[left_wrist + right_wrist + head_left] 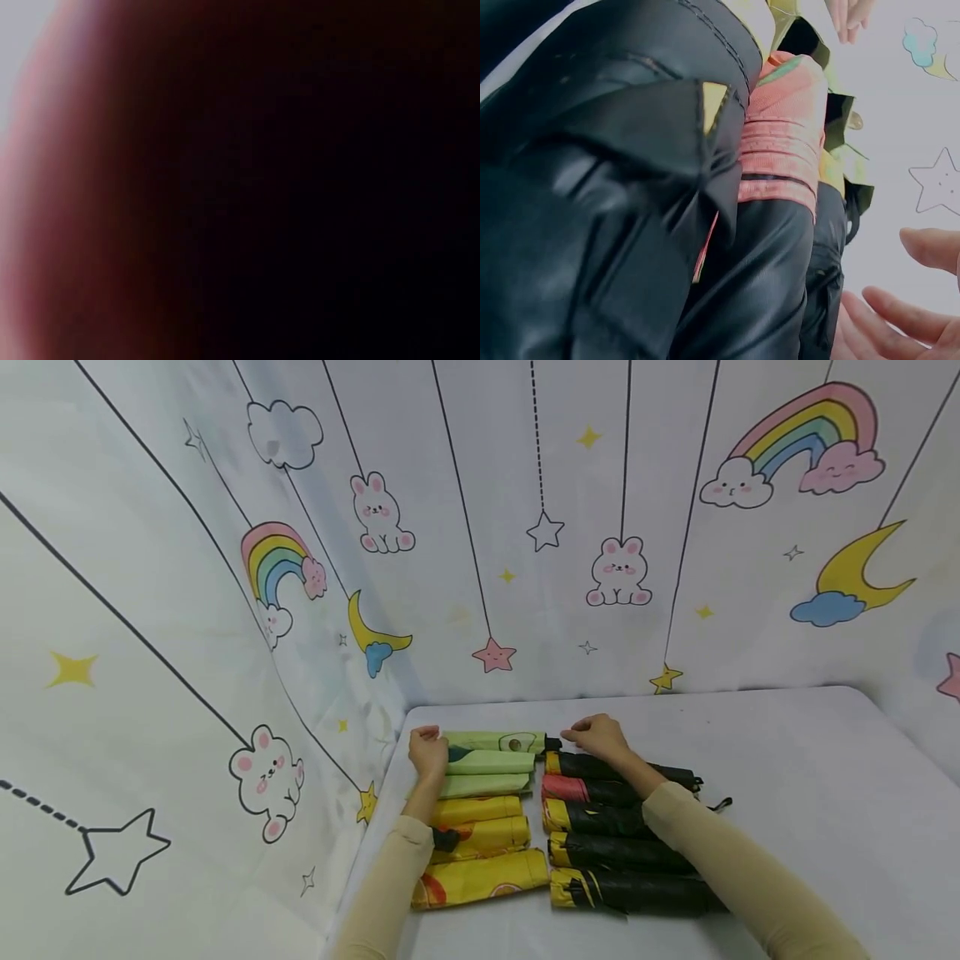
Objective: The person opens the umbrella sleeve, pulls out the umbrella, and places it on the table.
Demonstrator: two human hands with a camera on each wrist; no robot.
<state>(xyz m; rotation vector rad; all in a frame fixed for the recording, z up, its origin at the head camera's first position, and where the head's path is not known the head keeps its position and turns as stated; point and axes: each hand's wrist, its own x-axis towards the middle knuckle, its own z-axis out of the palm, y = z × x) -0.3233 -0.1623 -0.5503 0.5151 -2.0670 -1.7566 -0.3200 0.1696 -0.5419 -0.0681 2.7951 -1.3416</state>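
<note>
In the head view my left hand (428, 752) is at the left end of a pale green fabric roll (480, 742) with an avocado print, the farthest of its column. In the right wrist view the fingers of that hand show at the top edge, hanging relaxed. My right hand (600, 739) is just past the roll's dark right end, above the farthest black roll (592, 766). Its fingers (907, 315) are loosely spread and hold nothing. A black roll with a pink end (784, 127) fills the middle of the right wrist view. The left wrist view is almost wholly dark.
Closer in the left column lie more green rolls (491, 762) and yellow fruit-print rolls (480, 881). Beside them, several black rolls with yellow ends (630, 891) form a second column under my right forearm. A white table (810, 793) carries everything; patterned cloth walls (465, 568) stand behind and left.
</note>
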